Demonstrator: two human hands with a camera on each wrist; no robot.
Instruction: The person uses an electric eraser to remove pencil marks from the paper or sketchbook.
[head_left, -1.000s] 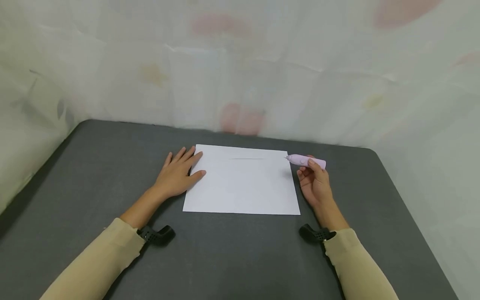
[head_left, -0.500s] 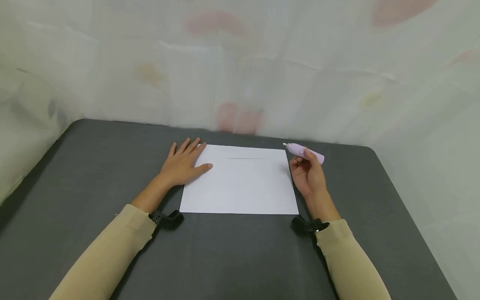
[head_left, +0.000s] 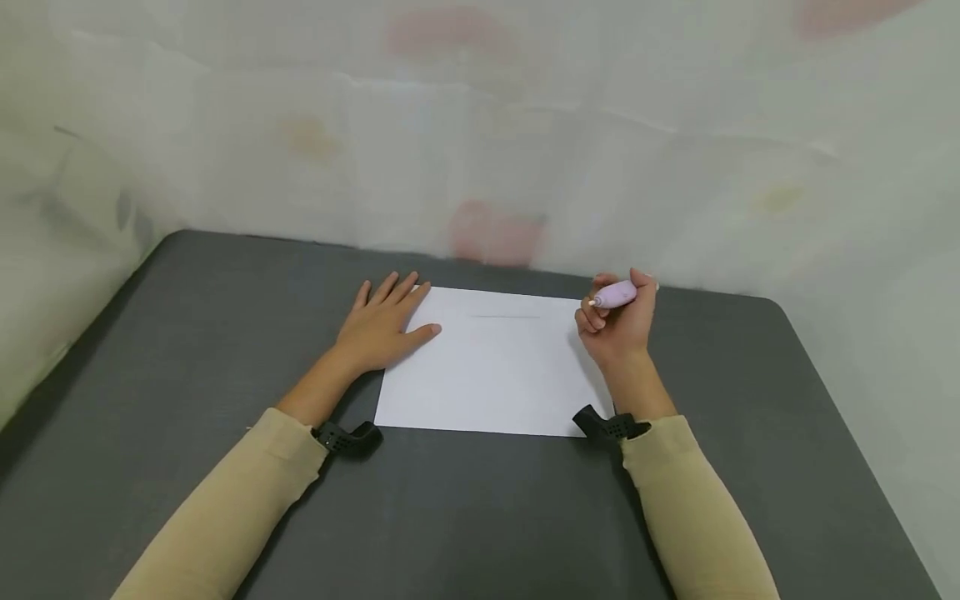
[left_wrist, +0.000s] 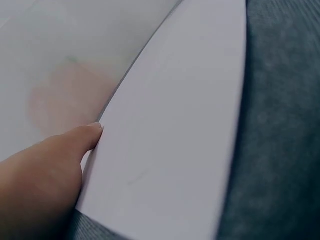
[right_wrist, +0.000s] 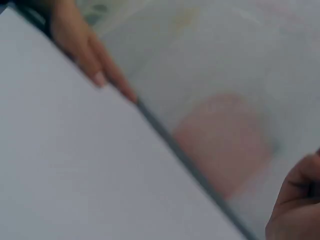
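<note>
From the head view, a white sheet of paper (head_left: pixel 495 367) lies flat on the dark grey counter (head_left: pixel 187 333), its long edges running side to side, with a faint thin pencil line (head_left: pixel 504 317) drawn near its far edge. The left hand (head_left: pixel 384 329) rests palm down at the sheet's far left corner, fingers straight and a little spread, the thumb and fingertips lying on the paper and the rest of the palm on the counter. The right hand (head_left: pixel 618 321) sits over the sheet's far right corner with its fingers curled round a pale lilac pen-shaped tool (head_left: pixel 615 294), whose white tip points left toward the end of the pencil line. Whether that tip touches the paper I cannot tell. Both arms wear beige sleeves (head_left: pixel 232 500), each with a black wrist mount (head_left: pixel 348 437) at the cuff. A pale wall covering (head_left: pixel 480 142) with faded pink and yellow blotches stands behind the counter.

From the left wrist view, the thumb (left_wrist: pixel 75 145) lies straight and presses against the edge of the paper (left_wrist: pixel 180 140), with the grey counter (left_wrist: pixel 280 125) to the right of the sheet.

The right wrist view is blurred. The paper (right_wrist: pixel 75 165) fills the lower left; the fingers (right_wrist: pixel 95 60) of the left hand show at its far corner, and curled fingers (right_wrist: pixel 297 205) of the right hand show at the lower right edge. The tool is not visible here.
</note>
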